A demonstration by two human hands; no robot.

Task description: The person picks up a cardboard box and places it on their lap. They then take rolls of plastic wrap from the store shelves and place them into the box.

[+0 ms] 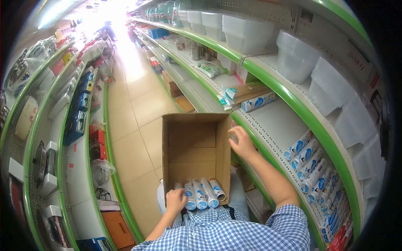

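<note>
An open cardboard box (192,155) rests on my lap. Several white-and-blue wrapped rolls (199,194) lie side by side at its near end; the rightmost roll (217,189) shows a brown, hollow-looking end. My left hand (176,199) is at the box's near left corner, fingers curled over the leftmost roll (178,185), which it mostly hides. Beside the box's far right edge, my right hand (242,142) is raised with bent fingers apart and nothing visible in it. Whether it touches the box edge is hard to tell.
Right of me, a green-edged shelf (268,125) holds more wrapped rolls (307,157), one lone roll (258,101) and a bundle of thin sticks (250,90). Clear plastic containers (295,56) stand above. A tiled aisle (140,104) runs ahead, with another stocked shelf (77,167) on the left.
</note>
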